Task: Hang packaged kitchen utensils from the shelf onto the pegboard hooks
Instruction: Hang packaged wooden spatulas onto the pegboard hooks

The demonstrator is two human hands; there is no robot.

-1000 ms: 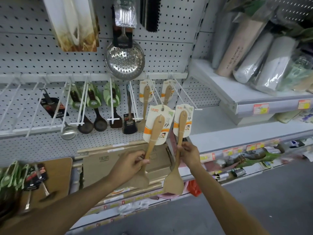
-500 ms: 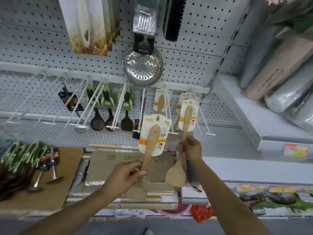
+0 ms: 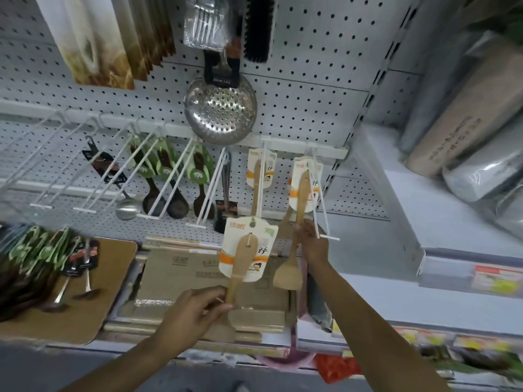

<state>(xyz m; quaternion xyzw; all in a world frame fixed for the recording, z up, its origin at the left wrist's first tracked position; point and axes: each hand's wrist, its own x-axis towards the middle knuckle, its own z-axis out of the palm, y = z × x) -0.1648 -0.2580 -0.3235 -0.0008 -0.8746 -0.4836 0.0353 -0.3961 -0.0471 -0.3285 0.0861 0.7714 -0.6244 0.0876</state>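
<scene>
Both grips clamp carded wooden spatulas: left hand, right hand; card writing unreadable.

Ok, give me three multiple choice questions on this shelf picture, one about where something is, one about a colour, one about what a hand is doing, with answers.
1. Where does the steel skimmer hang?
A. on the pegboard above the hook row
B. on the lower shelf
C. in the left hand

2. What colour are the cards on the dark spoons?
A. red
B. green
C. blue

3. What is the right hand doing?
A. resting open on the shelf
B. gripping a wooden spatula by its handle, beside a white hook
C. holding a brush

Answers: 1 A, it hangs over the hook rail. 2 B, green cards top the dark handles. 3 B, fingers curl round the handle; the left hand grips another carded spatula.
</scene>
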